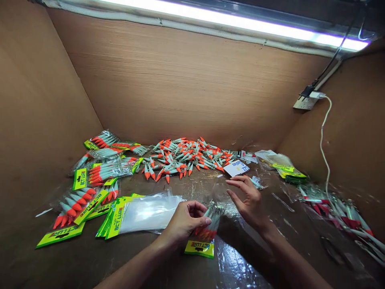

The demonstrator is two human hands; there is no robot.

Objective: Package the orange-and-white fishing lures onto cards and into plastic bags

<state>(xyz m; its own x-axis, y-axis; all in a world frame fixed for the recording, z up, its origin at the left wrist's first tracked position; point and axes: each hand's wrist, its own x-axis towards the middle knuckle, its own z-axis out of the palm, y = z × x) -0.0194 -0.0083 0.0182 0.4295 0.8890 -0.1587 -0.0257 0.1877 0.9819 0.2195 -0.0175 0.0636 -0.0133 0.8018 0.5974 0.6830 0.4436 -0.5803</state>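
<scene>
Between the thumb and fingers of my left hand is a clear bag of fishing lures, its yellow-green header lying toward me and the metal ends of the lures pointing away. My right hand is raised to the right of the bag, apart from it, with fingers spread and nothing held. Left of my left hand lies a fanned stack of clear bags with yellow-green "BCT LURE" headers. Behind both hands spreads a loose pile of orange and pale lures.
Filled lure packs are heaped at the left. A white handwritten card lies by the pile. More packaging and bagged red-and-pale lures sit at the right, below a hanging white cable. Pliers-like tool lies front right.
</scene>
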